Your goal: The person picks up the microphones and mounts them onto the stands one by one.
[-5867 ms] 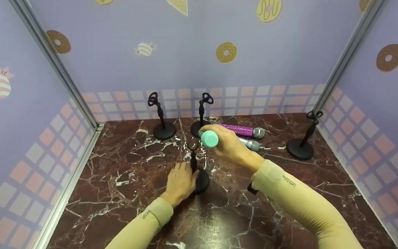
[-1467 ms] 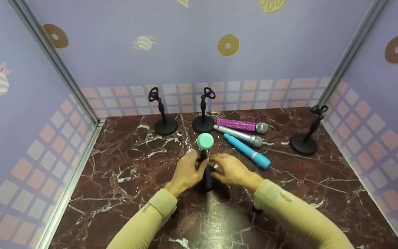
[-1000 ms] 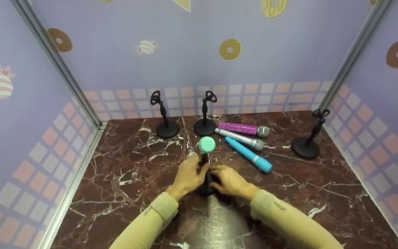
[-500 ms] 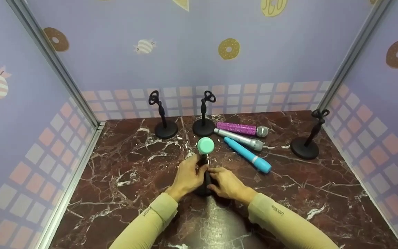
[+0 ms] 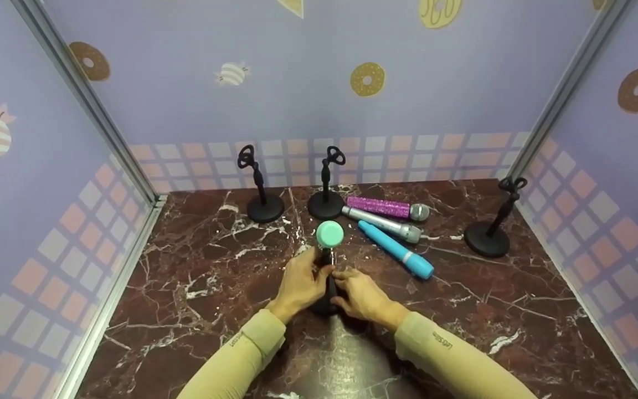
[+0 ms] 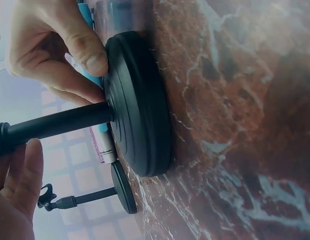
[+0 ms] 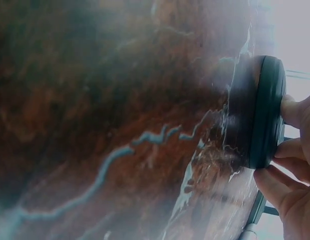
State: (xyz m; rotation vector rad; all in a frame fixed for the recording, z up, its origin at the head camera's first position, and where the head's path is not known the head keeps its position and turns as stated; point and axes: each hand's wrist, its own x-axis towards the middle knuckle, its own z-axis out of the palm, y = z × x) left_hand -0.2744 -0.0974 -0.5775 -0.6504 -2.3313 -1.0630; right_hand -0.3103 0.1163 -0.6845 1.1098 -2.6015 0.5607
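Observation:
In the head view, a black microphone stand (image 5: pixel 324 303) is upright between both hands, with a microphone's round mint-green end (image 5: pixel 330 234) above its pole. My left hand (image 5: pixel 299 284) holds the pole between thumb and fingers; its fingertips (image 6: pixel 33 161) show against the pole in the left wrist view. My right hand (image 5: pixel 364 295) grips the stand's round base, thumb on the upper face and other fingers at the rim. The right wrist view shows the base (image 7: pixel 267 112) edge-on against the marble top, with the right fingers (image 7: pixel 290 149) on it. The microphone's body is mostly hidden from above.
Behind lie a purple glitter microphone (image 5: pixel 380 206), a silver microphone (image 5: pixel 382 223) and a blue microphone (image 5: pixel 396 249). Other black stands rise at the back left (image 5: pixel 263 205), back centre (image 5: pixel 325 202) and right (image 5: pixel 488 237). Patterned walls (image 5: pixel 297 111) enclose the marble tabletop (image 5: pixel 197 332).
Earlier my right hand held the mint-ended microphone above the stand; now that microphone is on the stand and the right hand is down at the base. Over the last second both hands barely move.

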